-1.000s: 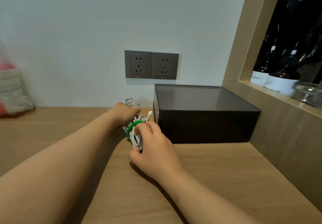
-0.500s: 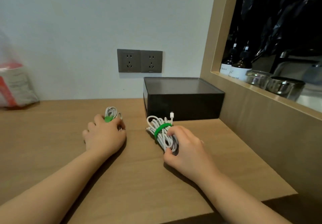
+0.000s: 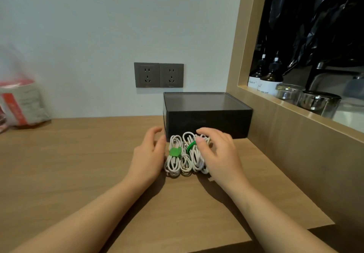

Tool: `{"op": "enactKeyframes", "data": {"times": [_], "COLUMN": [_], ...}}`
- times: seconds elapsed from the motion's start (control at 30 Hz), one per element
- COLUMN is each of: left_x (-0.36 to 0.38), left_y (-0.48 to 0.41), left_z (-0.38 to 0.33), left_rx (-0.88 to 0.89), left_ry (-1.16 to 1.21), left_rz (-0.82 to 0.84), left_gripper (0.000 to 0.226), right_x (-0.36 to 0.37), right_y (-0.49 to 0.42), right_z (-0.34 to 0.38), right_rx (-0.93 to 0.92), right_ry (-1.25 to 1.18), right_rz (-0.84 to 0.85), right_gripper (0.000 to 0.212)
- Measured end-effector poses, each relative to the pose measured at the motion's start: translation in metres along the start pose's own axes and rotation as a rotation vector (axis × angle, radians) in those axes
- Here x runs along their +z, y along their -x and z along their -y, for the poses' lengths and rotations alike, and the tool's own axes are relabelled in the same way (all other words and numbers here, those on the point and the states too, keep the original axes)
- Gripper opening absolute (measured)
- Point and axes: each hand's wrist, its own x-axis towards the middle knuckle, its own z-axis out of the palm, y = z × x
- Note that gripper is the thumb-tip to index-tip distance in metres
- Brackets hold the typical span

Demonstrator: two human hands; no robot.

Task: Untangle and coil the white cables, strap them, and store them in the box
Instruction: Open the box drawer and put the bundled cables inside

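Two coiled white cable bundles lie side by side on the wooden desk [image 3: 78, 174], just in front of the black box [image 3: 208, 122]. The left bundle [image 3: 173, 158] has a green strap round its middle; the right bundle [image 3: 194, 154] has one too. My left hand [image 3: 148, 154] rests against the left side of the left bundle, fingers relaxed. My right hand [image 3: 218, 152] lies over the right bundle's right side, fingers loosely spread and touching it. The box's dark lid is closed.
Twin grey wall sockets [image 3: 158, 75] sit above the box. A wooden partition [image 3: 285, 134] rises at the right, with bottles [image 3: 269, 79] and glass jars [image 3: 315, 101] on its ledge. A red-and-white bag [image 3: 21, 105] stands at the far left.
Both hands have slid their bundles together. The bundles were apart half a second ago and now lie touching in front of the box. The grips have loosened.
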Motion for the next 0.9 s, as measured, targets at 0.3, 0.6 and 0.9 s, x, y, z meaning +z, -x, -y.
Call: {"op": "enactKeyframes", "data": {"times": [0.3, 0.6, 0.9], "left_x": [0.010, 0.031, 0.023], "left_y": [-0.081, -0.129, -0.135], "left_z": [0.024, 0.020, 0.016], "left_rx": [-0.190, -0.492, -0.626], "left_ry": [0.137, 0.548, 0.758], "left_rz": [-0.064, 0.083, -0.029], "left_gripper": [0.026, 0.027, 0.040], "right_x": [0.010, 0.032, 0.032], "right_y": [-0.081, -0.082, -0.080], "right_z": [-0.007, -0.019, -0.018], "right_rx": [0.030, 0.038, 0.067], "right_ry": [0.348, 0.298, 0.280], "right_rz": [0.072, 0.036, 0.051], "right_gripper": [0.033, 0.033, 0.035]}}
